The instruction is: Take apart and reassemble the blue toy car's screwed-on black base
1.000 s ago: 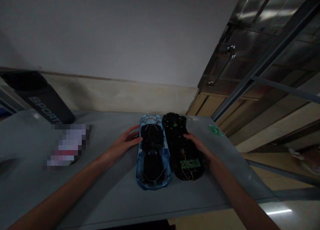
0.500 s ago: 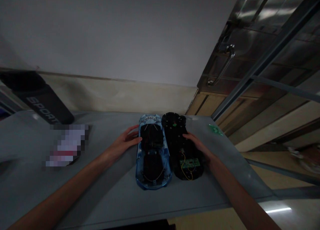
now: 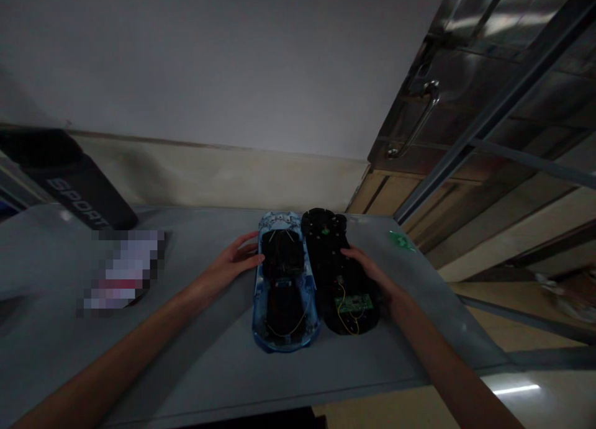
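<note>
Your left hand (image 3: 233, 261), loosely spread, touches the blue shell (image 3: 283, 285) at its four o'clock; your right hand (image 3: 367, 267), closure unclear, touches the black chassis (image 3: 326, 264) at its nine. Both lie roughly twelve-to-six along the bench (image 3: 214, 361).

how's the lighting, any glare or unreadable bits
Head view: dim overall; soft shadow beside the bottle on the pale lower wall; bright streak on the floor; pixelated patch at left; the blue car shell's dark inside loses detail.

Open tabletop (image 3: 288, 376) this side of the blue shell (image 3: 282, 284), 2 blockers beside it: black chassis (image 3: 326, 261) right, left hand (image 3: 238, 259) left!
</note>
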`<state>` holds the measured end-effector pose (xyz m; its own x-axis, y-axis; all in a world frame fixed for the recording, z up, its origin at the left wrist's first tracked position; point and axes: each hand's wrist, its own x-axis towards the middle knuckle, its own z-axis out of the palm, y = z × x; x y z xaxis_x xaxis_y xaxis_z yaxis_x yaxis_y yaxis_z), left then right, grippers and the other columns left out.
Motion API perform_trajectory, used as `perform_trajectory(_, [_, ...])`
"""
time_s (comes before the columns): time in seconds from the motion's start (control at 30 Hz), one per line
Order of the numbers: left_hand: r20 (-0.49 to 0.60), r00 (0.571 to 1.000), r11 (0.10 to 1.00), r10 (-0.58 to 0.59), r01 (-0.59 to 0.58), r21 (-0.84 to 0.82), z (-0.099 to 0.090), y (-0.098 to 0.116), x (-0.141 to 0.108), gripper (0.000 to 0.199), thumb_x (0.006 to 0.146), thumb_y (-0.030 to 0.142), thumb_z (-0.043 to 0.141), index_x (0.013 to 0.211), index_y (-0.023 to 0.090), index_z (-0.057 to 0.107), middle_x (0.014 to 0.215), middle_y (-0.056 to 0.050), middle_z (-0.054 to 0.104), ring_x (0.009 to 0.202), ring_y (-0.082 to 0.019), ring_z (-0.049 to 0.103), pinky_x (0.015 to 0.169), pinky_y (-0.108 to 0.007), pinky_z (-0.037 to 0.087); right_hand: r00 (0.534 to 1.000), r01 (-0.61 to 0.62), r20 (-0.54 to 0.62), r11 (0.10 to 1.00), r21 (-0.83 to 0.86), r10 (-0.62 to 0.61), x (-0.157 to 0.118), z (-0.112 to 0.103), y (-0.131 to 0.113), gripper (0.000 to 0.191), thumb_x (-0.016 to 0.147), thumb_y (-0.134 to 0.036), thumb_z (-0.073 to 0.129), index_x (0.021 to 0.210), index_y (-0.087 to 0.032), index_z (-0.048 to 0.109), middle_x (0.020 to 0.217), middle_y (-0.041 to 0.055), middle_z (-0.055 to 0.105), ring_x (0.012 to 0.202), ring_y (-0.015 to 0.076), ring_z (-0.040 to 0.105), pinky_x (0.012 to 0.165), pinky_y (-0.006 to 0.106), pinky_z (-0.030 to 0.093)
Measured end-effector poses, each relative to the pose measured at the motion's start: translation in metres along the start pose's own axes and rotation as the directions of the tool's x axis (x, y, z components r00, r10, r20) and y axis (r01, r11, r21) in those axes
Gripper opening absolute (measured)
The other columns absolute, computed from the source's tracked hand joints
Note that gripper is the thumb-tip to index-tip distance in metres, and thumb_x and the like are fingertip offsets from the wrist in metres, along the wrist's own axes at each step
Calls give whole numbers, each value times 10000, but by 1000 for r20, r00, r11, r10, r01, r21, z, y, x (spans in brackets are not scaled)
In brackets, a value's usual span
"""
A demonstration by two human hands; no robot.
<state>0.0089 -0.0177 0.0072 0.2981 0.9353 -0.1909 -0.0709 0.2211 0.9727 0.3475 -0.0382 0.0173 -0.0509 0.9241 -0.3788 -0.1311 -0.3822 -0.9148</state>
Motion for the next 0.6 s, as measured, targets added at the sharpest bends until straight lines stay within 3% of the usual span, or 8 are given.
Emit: perform_trajectory(0.6, [-14,1000,1000,-26,26,13,0,0,0,791,810,478,907,1523,338,596,1570,-93,685,1508,-392,586,1272,-542,447,1000,-2,12,1000,22,2,2,-1,1,275,862,-407,778,1109,-286,767,979,52,853,772,256,768,716,372,622])
